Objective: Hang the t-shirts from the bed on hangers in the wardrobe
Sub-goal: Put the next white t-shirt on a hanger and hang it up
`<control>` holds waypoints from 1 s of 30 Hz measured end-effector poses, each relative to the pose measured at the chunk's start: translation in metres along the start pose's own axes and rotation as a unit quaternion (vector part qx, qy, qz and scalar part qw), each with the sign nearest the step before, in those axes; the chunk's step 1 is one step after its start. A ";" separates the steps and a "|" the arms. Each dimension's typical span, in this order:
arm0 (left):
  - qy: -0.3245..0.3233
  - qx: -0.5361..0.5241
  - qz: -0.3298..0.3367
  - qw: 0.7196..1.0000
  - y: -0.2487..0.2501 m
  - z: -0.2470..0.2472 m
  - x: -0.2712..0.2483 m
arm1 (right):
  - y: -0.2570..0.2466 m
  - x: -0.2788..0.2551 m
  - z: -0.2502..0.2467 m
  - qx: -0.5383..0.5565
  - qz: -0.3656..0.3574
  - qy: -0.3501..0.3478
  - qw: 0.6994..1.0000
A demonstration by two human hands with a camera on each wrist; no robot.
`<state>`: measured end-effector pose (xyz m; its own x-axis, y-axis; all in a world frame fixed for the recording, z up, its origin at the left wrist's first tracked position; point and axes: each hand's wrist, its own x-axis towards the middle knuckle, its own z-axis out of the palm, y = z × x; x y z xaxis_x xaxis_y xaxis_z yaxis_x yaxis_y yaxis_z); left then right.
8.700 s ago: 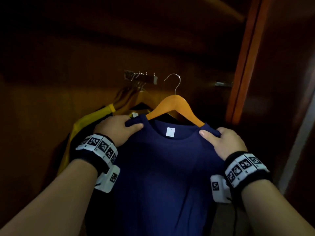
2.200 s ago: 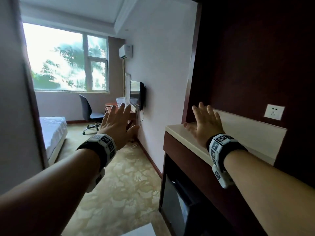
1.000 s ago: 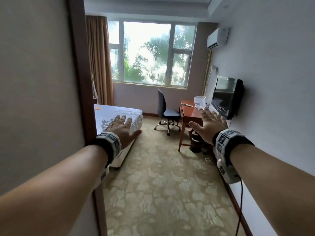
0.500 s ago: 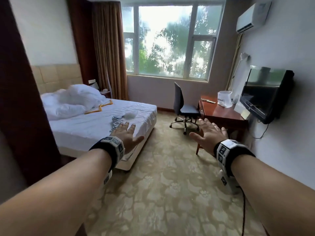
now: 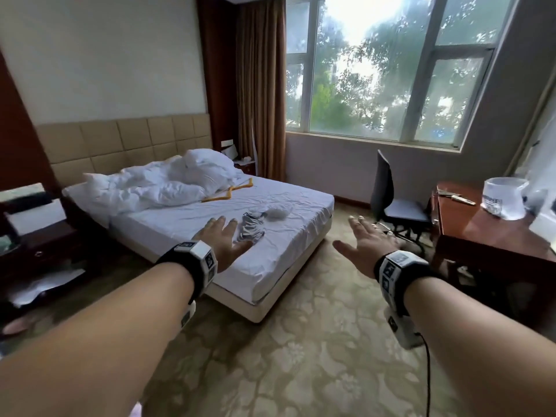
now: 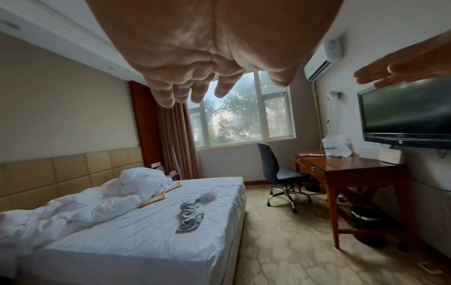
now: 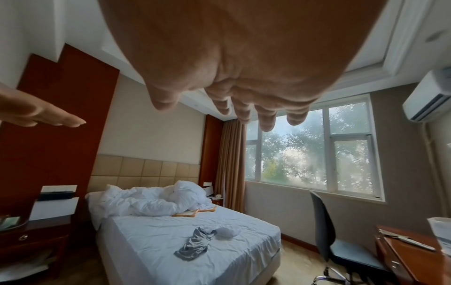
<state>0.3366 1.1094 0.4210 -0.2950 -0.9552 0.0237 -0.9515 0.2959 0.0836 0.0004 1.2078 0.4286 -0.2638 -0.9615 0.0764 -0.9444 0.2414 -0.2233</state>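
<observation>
Change: wardrobe gone from view, navy shirt hung; person now faces the bed for the next shirt.
Bed [image 5: 186, 224]: white sheet, rumpled duvet far left.
Table [image 5: 493, 233]: right, by window.
Wooden hangers [image 5: 228, 192]: beside the duvet.
Grey t-shirt [image 5: 251, 230]: crumpled mid-bed.
Left hand [image 5: 222, 242], right hand [image 5: 370, 245]: empty, fingers spread.

Soft daylight from the window [image 5: 388, 67]; edges bend and blur slightly.

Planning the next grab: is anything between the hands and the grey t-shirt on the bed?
Nothing visible: the left hand and right hand, both empty, face the grey t-shirt, lying uncovered on the bed.
</observation>
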 end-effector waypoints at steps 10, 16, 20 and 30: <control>0.037 -0.018 -0.023 0.999 -0.030 0.009 0.195 | -0.010 0.189 0.007 -0.023 -0.037 0.000 0.999; 0.117 -0.031 0.041 0.992 -0.002 -0.026 0.336 | 0.006 0.310 -0.027 -0.022 0.001 0.073 0.997; 0.088 -0.035 0.060 0.994 0.013 -0.020 0.409 | 0.017 0.372 -0.012 -0.022 0.022 0.047 0.998; 0.050 -0.010 0.024 0.998 0.029 0.036 0.603 | 0.071 0.585 0.038 -0.018 0.014 0.027 0.999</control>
<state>0.1282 0.5417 0.4019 -0.3297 -0.9353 0.1284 -0.9341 0.3429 0.0997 -0.2131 0.6576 0.4203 -0.2990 -0.9462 0.1238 -0.9428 0.2729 -0.1916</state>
